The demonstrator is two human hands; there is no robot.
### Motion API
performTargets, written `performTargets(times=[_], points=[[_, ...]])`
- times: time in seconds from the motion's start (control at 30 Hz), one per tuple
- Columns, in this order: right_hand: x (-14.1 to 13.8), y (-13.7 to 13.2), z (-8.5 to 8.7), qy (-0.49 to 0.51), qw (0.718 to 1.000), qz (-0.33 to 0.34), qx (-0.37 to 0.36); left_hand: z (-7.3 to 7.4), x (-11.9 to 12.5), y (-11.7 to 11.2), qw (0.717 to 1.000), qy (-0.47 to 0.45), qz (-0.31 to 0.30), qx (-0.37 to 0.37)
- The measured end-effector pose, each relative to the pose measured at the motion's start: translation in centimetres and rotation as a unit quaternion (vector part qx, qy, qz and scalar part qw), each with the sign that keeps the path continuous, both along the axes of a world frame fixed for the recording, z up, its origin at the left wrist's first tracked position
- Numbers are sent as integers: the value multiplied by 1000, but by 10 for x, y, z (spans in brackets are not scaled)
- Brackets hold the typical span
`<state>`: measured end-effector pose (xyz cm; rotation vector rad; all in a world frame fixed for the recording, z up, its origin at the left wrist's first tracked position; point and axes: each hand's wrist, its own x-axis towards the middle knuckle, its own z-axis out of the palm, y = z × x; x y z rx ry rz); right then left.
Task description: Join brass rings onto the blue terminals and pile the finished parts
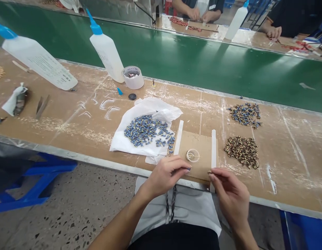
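Observation:
My left hand (167,173) is closed in a pinch on a small blue part at the near edge of a cardboard square (196,146). My right hand (228,194) is closed too, pinching a small dark part by the square's right white strip (213,149). A small white cap with glue (192,155) sits on the square just beyond my fingers. A pile of blue parts (147,131) lies on white paper (140,146) to the left.
Two piles lie to the right: blue-brown parts (244,114) and brown parts (242,150). Two glue bottles (107,52) (37,59), a tape roll (133,77) and tweezers (41,106) lie at the left. A green conveyor (192,59) runs behind; other people's hands (200,14) work across it.

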<state>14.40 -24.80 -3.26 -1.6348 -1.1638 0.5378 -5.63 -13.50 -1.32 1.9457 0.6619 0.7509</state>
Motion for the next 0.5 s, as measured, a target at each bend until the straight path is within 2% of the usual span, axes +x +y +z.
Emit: performTargets(times=[0.1, 0.2, 0.5], points=[[-22, 9, 0, 78, 996, 24, -30, -1, 0, -1, 1000, 19, -12, 8], [-28, 15, 1, 128, 990, 31, -48, -4, 1, -2, 999, 27, -9, 18], [-28, 17, 1, 105, 989, 95, -43, -10, 6, -6, 998, 29, 14, 52]])
